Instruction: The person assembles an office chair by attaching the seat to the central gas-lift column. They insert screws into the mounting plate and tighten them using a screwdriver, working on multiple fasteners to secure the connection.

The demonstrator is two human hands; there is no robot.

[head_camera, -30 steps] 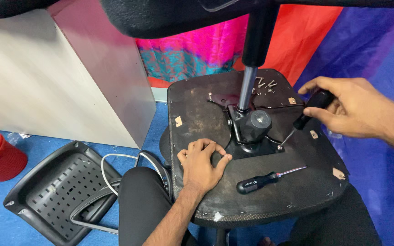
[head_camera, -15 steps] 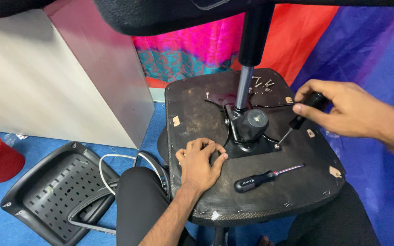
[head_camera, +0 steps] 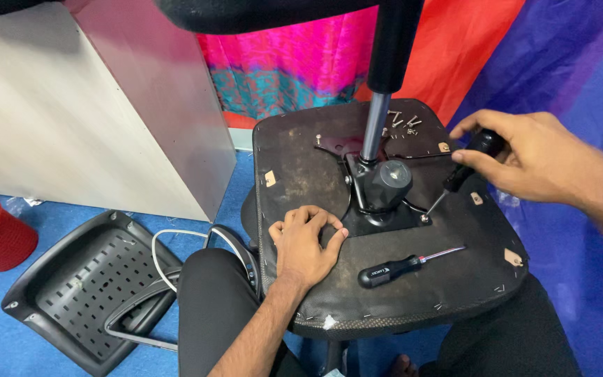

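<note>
The right hand (head_camera: 535, 157) gripped a screwdriver (head_camera: 463, 167), its tip at the mechanism plate (head_camera: 382, 209); the left hand (head_camera: 306, 241), fingers curled and empty, pressed the upturned seat (head_camera: 329, 279). A second screwdriver (head_camera: 406, 265) lay nearby.

- Your screwdriver (head_camera: 465, 166) has a black handle and a thin metal shaft; it slants down-left at right of centre, its tip at a corner of the black mounting plate (head_camera: 375, 216).
- That plate lies flat at the frame's centre on the upturned seat base (head_camera: 301, 174), a dark, scuffed, rounded-square board filling the middle, tilted slightly toward the lower right.
</note>
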